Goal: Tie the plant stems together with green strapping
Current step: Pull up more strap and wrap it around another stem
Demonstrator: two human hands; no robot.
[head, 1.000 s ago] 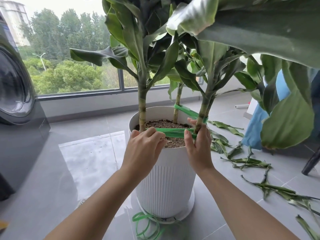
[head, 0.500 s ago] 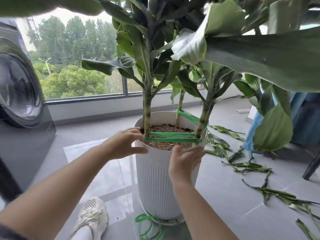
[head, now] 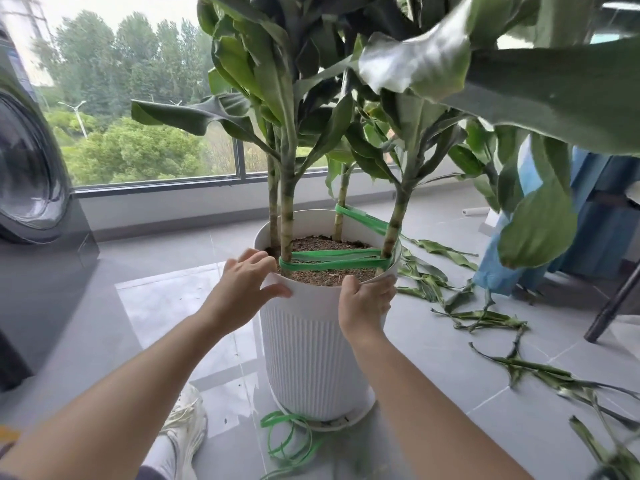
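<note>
A tall white ribbed pot (head: pixel 311 348) holds several leafy plant stems in brown soil. Green strapping (head: pixel 337 260) runs low between the left stem (head: pixel 287 223) and the right stem (head: pixel 396 220). A second band of strapping (head: pixel 362 220) links the right stem to the back stem (head: pixel 341 213). My left hand (head: pixel 247 282) grips the pot's rim at the left, fingers over the edge and thumb on the outside wall. My right hand (head: pixel 365 301) grips the rim at the front right, thumb inside. Neither hand touches the strapping.
Loose green strapping (head: pixel 289 441) lies coiled on the tiled floor at the pot's base. Cut leaves (head: pixel 485 317) litter the floor to the right. A dark washing machine (head: pixel 31 202) stands left, a blue cloth (head: pixel 519 237) and dark leg (head: pixel 613 306) right. My white shoe (head: pixel 185 427) is near the pot.
Both hands left the strapping and moved down to the pot's rim. A second ago they held the band between the stems. The view shifted and my shoe came into sight.
</note>
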